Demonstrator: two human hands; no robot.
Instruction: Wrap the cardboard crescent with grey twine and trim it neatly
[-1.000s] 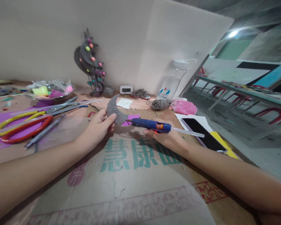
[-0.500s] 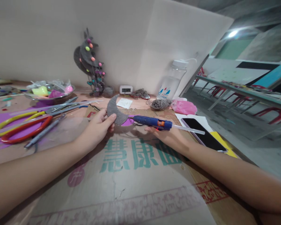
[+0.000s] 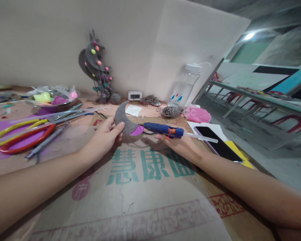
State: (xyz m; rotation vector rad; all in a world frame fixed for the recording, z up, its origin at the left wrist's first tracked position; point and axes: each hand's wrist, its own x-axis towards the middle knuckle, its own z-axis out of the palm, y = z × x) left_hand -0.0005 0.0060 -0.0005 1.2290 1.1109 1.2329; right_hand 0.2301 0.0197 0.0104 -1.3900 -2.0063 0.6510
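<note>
My left hand pinches a crescent moon wrapped in grey yarn between thumb and fingers. Its lower right tip shows bare purple, with no yarn over it. A blue hot glue gun lies level in my right hand, whose fingers are partly hidden beneath it. The nozzle points left and is at the crescent's purple tip; whether it touches I cannot tell. A clear glue stick sticks out of the gun's back end. Loose grey yarn hangs below the crescent.
Scissors with red and yellow handles and a pen lie left, before a bowl of bright pieces. Behind stand a decorated grey moon, a small clock, yarn and a bottle. A phone lies right.
The glue gun's nozzle has shifted slightly up and to the right, so more of the crescent's purple tip shows. My left hand holds the crescent almost where it was.
</note>
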